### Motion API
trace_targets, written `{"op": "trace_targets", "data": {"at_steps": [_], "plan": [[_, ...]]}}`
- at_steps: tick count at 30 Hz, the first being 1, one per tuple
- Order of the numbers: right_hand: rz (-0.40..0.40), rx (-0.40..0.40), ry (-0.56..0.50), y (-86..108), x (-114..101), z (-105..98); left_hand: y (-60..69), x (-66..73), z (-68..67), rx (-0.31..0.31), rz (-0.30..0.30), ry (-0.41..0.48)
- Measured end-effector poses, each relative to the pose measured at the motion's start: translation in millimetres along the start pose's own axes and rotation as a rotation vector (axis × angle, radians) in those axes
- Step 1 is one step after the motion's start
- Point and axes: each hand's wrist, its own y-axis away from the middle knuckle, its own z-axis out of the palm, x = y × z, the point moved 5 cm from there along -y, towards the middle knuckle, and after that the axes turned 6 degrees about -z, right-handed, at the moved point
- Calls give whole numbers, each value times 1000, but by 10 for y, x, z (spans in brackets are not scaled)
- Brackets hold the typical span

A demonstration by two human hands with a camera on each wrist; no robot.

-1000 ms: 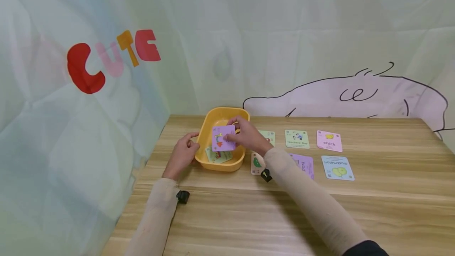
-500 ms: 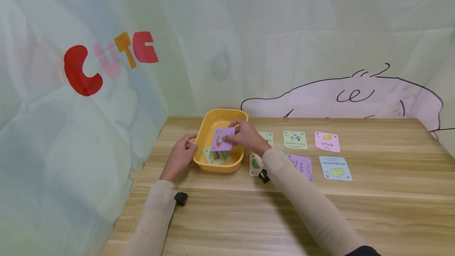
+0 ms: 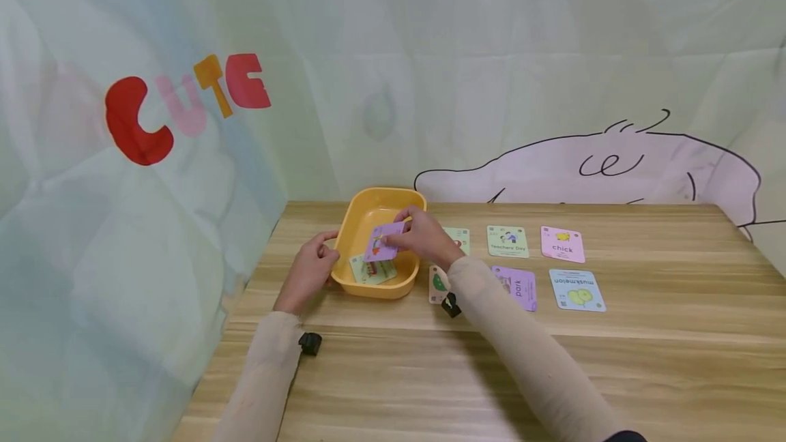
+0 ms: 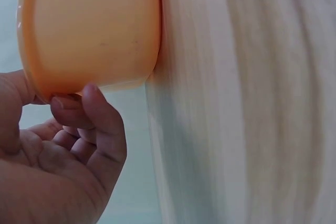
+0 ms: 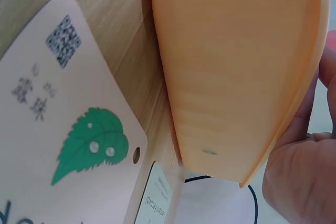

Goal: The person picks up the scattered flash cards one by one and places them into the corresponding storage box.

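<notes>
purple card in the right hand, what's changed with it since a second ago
The purple card has tipped from nearly upright in view to a slant, its lower end leaning left, over the yellow basket. Nothing was newly gripped or let go: the right hand still pinches it, the left hand still holds the basket's edge. The green card inside stayed put.

Both sleeved arms (image 3: 527, 343) reach forward, the left hand (image 3: 307, 271) gripping, the right hand (image 3: 426, 234) pinching.
</notes>
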Motion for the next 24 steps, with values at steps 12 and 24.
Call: {"op": "trace_targets", "data": {"at_steps": [12, 24], "plan": [[29, 7, 13, 2, 11, -1, 4, 3, 2, -6, 13, 24], [50, 18, 29, 6, 21, 4, 29, 11, -5, -12, 13, 21]]}}
